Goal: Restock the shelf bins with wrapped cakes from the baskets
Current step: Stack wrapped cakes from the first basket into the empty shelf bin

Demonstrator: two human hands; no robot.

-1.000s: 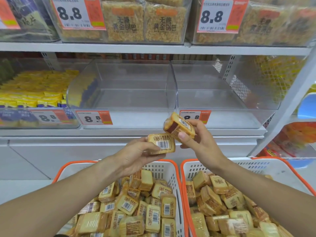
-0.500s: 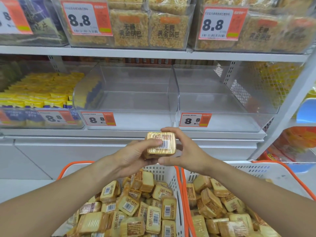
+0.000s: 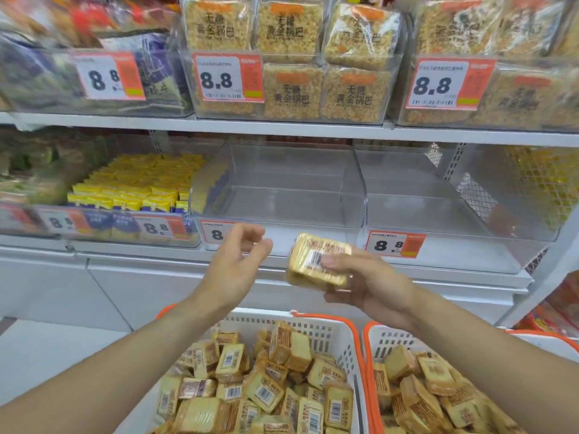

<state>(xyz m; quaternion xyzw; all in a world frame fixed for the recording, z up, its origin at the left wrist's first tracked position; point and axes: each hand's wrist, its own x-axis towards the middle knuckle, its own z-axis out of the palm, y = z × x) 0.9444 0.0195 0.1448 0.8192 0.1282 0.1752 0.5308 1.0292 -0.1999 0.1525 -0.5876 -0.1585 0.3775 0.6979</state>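
Right hand: the right hand (image 3: 369,285) gripped a stack of wrapped cakes (image 3: 319,261), thumb across the barcode label on top, fingers curled beneath; it looked like two cakes, one on the other, though the blur left the count unsure.
Left hand: the left hand (image 3: 233,264) held nothing, fingers loosely bent and apart, palm turned toward the stack, well clear of it to the left.
Stack position: the cakes were in the air in front of the middle bin (image 3: 282,189), below its front lip and above the left basket (image 3: 329,333).
Middle bin: clear plastic, nothing visible inside; its price tag (image 3: 216,234) was partly covered by the left hand's fingers.
Right bin: the clear bin (image 3: 438,202) just right of the middle bin also showed nothing inside, with an 8.8 tag (image 3: 394,244) on its front.
Left of the middle bin: a bin of yellow packets (image 3: 138,183), touching its side wall.
Above the middle bin: an upper shelf (image 3: 282,125) carrying bins of puffed rice snack packs (image 3: 322,92).
Left basket: white with an orange rim, heaped with wrapped cakes (image 3: 263,389), below the middle bin.
Right basket: a second basket (image 3: 385,339) touching the first, also heaped with cakes (image 3: 432,389), under the right forearm.
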